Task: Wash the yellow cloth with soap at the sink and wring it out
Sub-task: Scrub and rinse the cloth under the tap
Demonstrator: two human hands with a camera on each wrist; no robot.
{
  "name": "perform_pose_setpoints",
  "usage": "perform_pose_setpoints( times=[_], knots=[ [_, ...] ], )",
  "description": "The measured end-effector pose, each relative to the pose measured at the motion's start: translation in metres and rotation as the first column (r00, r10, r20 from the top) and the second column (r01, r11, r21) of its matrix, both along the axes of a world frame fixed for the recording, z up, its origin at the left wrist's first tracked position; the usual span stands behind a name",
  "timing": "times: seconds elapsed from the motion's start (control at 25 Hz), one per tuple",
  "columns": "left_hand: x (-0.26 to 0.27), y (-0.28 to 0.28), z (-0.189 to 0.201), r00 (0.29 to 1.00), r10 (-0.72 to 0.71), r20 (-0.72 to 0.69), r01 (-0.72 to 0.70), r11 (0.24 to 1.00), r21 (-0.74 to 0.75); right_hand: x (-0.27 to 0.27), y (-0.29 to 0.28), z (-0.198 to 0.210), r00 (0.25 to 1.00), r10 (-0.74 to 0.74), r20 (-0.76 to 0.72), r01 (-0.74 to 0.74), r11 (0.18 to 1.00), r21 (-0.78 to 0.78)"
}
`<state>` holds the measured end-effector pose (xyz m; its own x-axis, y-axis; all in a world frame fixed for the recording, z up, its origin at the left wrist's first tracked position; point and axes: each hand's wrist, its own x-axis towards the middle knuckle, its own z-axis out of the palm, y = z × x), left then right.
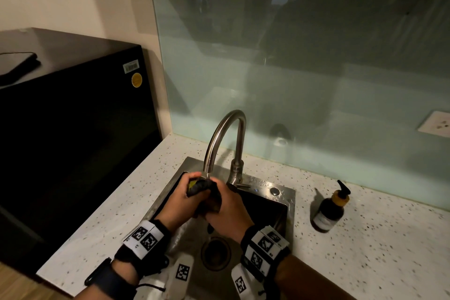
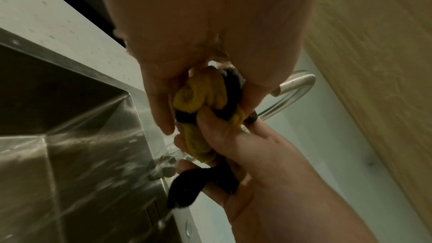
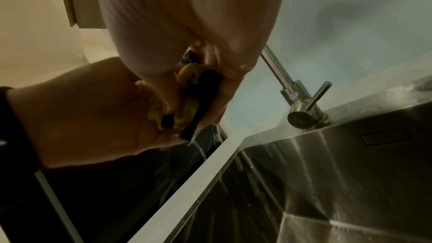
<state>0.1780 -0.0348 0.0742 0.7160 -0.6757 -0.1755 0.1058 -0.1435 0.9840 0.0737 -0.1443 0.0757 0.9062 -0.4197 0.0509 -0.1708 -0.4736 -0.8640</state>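
Both your hands are clamped on the bunched yellow cloth with dark trim point(image 2: 203, 90), left hand point(image 1: 187, 198) far, right hand point(image 1: 227, 212) near, fingers curled tight, right under the curved steel tap point(image 1: 226, 139) over the steel sink point(image 1: 287, 196). Looks like rinsing or wringing; next, twist hard in opposite directions.

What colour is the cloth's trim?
Black, edging the yellow cloth; clearest in the left wrist view.
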Motion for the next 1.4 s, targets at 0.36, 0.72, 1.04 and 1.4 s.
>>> perform_pose_setpoints(
  times=[0.36, 0.72, 1.04, 1.4],
  knots=[
    [0.004, 0.009, 0.013, 0.974, -0.225, 0.009, 0.219, 0.959, 0.178, -0.001, -0.003, -0.01, 0.996, 0.069, 0.064, -0.061, 0.99, -0.128],
    [0.002, 0.004, 0.0, 0.995, 0.027, 0.096, -0.036, 0.995, 0.093, -0.001, -0.016, -0.002, 0.985, 0.145, -0.093, -0.144, 0.989, 0.011],
    [0.005, 0.009, 0.003, 0.977, -0.214, -0.003, 0.213, 0.966, 0.145, -0.004, -0.007, -0.018, 0.997, -0.004, 0.081, 0.015, 0.992, -0.126],
    [0.003, 0.012, 0.002, 0.991, -0.13, -0.015, 0.131, 0.978, 0.161, 0.001, -0.003, -0.015, 0.992, -0.041, 0.119, 0.053, 0.994, -0.099]
  ],
)
